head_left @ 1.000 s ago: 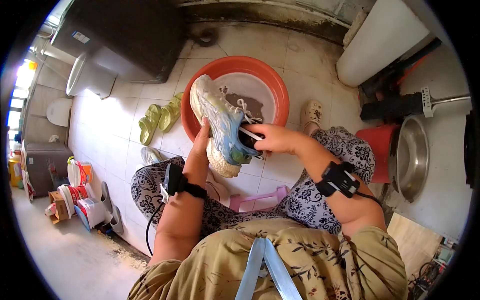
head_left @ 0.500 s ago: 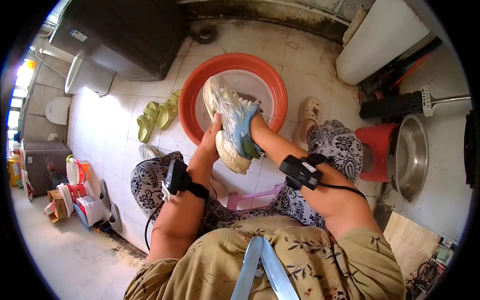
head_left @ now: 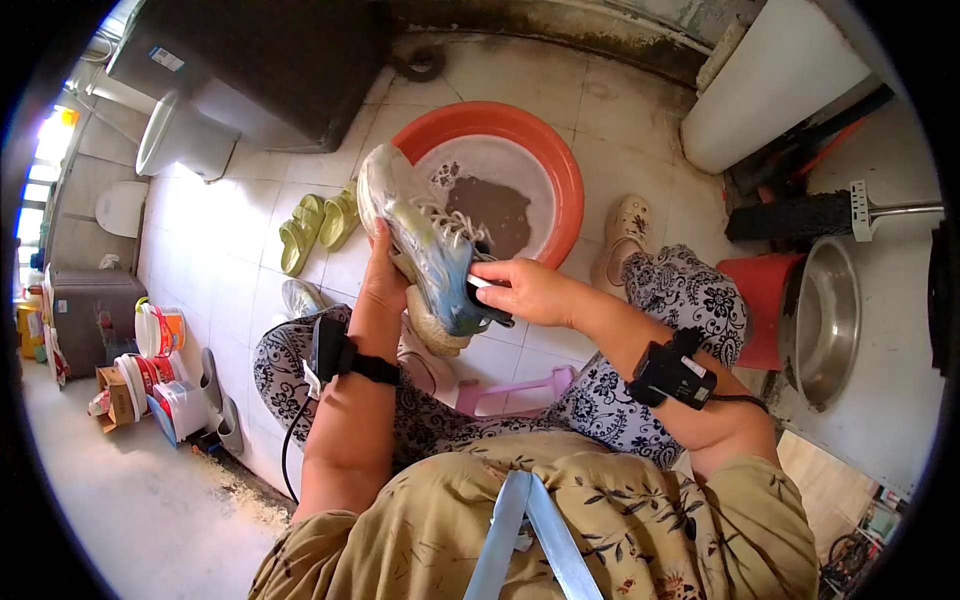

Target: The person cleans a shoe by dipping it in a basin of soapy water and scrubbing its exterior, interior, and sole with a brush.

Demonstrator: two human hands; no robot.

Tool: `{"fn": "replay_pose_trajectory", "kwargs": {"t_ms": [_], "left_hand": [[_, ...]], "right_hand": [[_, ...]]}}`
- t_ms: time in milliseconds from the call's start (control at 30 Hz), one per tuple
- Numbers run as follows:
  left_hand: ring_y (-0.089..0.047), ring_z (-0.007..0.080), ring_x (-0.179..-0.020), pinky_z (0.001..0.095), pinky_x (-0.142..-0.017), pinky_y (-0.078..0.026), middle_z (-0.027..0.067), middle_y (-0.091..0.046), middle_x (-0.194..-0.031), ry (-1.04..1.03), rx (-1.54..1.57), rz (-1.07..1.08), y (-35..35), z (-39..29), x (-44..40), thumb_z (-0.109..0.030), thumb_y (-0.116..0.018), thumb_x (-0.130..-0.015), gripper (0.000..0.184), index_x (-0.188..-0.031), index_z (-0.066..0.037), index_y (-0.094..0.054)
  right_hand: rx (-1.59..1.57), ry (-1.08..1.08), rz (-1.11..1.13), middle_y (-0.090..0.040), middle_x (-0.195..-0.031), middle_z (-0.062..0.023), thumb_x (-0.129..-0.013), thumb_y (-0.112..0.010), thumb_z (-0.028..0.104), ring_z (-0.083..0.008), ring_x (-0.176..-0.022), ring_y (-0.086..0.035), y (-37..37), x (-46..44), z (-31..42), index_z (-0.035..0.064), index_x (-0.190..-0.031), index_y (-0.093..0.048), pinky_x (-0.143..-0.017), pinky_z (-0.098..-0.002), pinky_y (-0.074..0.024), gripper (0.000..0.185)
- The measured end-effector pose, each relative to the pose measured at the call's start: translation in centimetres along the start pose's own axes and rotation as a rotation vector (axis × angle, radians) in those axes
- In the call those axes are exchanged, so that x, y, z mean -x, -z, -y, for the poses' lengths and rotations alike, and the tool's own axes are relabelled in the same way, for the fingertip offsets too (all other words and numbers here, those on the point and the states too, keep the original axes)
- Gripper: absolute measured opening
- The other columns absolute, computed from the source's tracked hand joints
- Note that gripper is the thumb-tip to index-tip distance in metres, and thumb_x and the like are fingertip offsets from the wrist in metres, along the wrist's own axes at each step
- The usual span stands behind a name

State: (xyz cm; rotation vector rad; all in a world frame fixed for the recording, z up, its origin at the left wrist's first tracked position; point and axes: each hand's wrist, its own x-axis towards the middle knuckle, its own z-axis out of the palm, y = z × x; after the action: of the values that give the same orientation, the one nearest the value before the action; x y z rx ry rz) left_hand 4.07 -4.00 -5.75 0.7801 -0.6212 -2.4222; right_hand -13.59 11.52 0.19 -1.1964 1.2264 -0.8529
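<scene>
In the head view, a wet sneaker (head_left: 425, 240), white and blue with pale laces, is held up over the left edge of the red basin (head_left: 568, 180). My left hand (head_left: 384, 272) grips it from the left side along the sole, fingers partly hidden behind it. My right hand (head_left: 520, 290) is closed at the shoe's ankle opening, pinching a slim white handle (head_left: 480, 282) whose other end is hidden by the shoe. Greyish water (head_left: 490, 210) with white foam fills the basin.
Green slippers (head_left: 300, 235) lie left of the basin. A pink plastic stool (head_left: 515, 390) shows between my knees. On the right stand a red bucket (head_left: 750, 300), a steel bowl (head_left: 828, 320) and a black brush head (head_left: 785, 217). Tubs (head_left: 160, 330) sit far left.
My right hand has drawn back out of the shoe to its opening, and the white handle now shows. The sneaker has shifted left, uncovering more of the basin water.
</scene>
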Motion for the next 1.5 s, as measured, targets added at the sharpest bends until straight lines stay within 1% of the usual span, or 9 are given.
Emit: {"fn": "replay_pose_trajectory", "kwargs": {"t_ms": [333,633,733,867,967,1067,1133,1300,1500], "left_hand": [[-0.052,0.0293,-0.106,0.0419,-0.09,-0.044,0.0146,-0.049,-0.123,-0.151,-0.249,-0.235,-1.1,3.2,-0.5,-0.037,-0.06,-0.083,0.064,-0.135,-0.012,-0.031],[-0.056,0.0249,-0.098,0.0371,-0.088,-0.044,0.0121,-0.058,-0.109,0.201,-0.232,-0.219,-5.8,2.5,-0.2,-0.036,-0.057,-0.084,0.05,-0.12,-0.002,-0.048],[-0.056,0.0233,-0.099,0.0361,-0.087,-0.046,0.0121,-0.058,-0.109,-0.084,-0.315,-0.327,-7.7,2.4,1.0,-0.037,-0.057,-0.084,0.051,-0.119,0.0,-0.048],[-0.052,0.0318,-0.105,0.0472,-0.085,-0.047,0.0131,-0.048,-0.124,0.012,0.094,-0.286,1.0,1.4,-2.1,-0.026,-0.063,-0.083,0.066,-0.136,-0.032,-0.023],[-0.051,0.032,-0.107,0.0475,-0.088,-0.046,0.0138,-0.047,-0.125,0.129,0.114,-0.153,-1.2,-0.6,-0.6,-0.035,-0.06,-0.084,0.068,-0.137,-0.025,-0.021],[-0.052,0.0309,-0.107,0.0426,-0.094,-0.043,0.0174,-0.049,-0.123,0.05,-0.196,-0.217,0.4,0.5,-2.1,-0.06,-0.047,-0.082,0.07,-0.128,-0.007,-0.043],[-0.051,0.0295,-0.108,0.0422,-0.092,-0.043,0.017,-0.047,-0.125,0.199,-0.216,-0.205,-3.2,0.4,-0.2,-0.051,-0.053,-0.083,0.068,-0.133,-0.008,-0.036],[-0.053,0.0263,-0.104,0.0368,-0.092,-0.042,0.014,-0.055,-0.114,-0.099,-0.454,-0.28,-8.8,2.4,1.7,-0.038,-0.058,-0.082,0.058,-0.125,-0.002,-0.043],[-0.054,0.0254,-0.103,0.0368,-0.091,-0.043,0.0138,-0.056,-0.113,-0.072,-0.463,-0.282,-6.0,3.3,-0.7,-0.038,-0.055,-0.084,0.055,-0.123,-0.001,-0.044]], "right_hand": [[0.181,-0.062,-0.328,-0.061,-0.103,-0.008,-0.089,-0.047,0.014,-0.0178,-0.088,-0.057,-1.8,-6.3,-3.7,-0.0016,-0.113,-0.054,-0.083,-0.0298,-0.044,0.029],[-0.668,-0.104,-0.465,-0.058,-0.092,-0.0094,-0.09,-0.044,0.028,-0.0192,-0.078,-0.054,-0.3,-9.5,-1.3,0.002,-0.106,-0.055,-0.074,-0.0318,-0.0461,0.032],[-0.807,-0.219,-0.317,-0.061,-0.092,-0.0092,-0.089,-0.046,0.024,-0.0188,-0.081,-0.055,1.1,-6.6,2.8,-0.0008,-0.107,-0.057,-0.076,-0.0313,-0.0458,0.032],[0.01,0.125,-0.135,-0.061,-0.093,-0.0082,-0.088,-0.05,0.02,-0.017,-0.084,-0.056,1.9,-5.0,0.7,0.0019,-0.12,-0.052,-0.076,-0.0295,-0.0454,0.037],[-0.179,-0.346,0.083,-0.06,-0.108,-0.0176,-0.084,-0.049,0.016,-0.0223,-0.091,-0.059,2.3,-1.0,5.7,0.0059,-0.122,-0.051,-0.085,-0.0341,-0.0435,0.039],[0.077,0.185,-0.119,-0.063,-0.099,-0.0149,-0.087,-0.048,0.017,-0.0205,-0.09,-0.059,0.7,-2.8,0.1,0.0032,-0.124,-0.048,-0.082,-0.0313,-0.0447,0.039],[0.215,-0.006,-0.213,-0.061,-0.102,-0.0141,-0.088,-0.046,0.02,-0.0216,-0.091,-0.057,0.4,-3.5,1.3,-0.0007,-0.113,-0.054,-0.081,-0.0331,-0.045,0.033],[-1.16,-0.001,-0.499,-0.057,-0.09,-0.0073,-0.09,-0.046,0.032,-0.018,-0.078,-0.053,-1.4,-7.4,0.9,0.0019,-0.107,-0.054,-0.073,-0.0311,-0.0459,0.035],[-0.612,-0.209,-0.487,-0.059,-0.096,-0.0125,-0.088,-0.048,0.029,-0.0183,-0.084,-0.056,0.0,-8.4,-0.3,-0.001,-0.105,-0.054,-0.075,-0.0325,-0.0462,0.035]]}}
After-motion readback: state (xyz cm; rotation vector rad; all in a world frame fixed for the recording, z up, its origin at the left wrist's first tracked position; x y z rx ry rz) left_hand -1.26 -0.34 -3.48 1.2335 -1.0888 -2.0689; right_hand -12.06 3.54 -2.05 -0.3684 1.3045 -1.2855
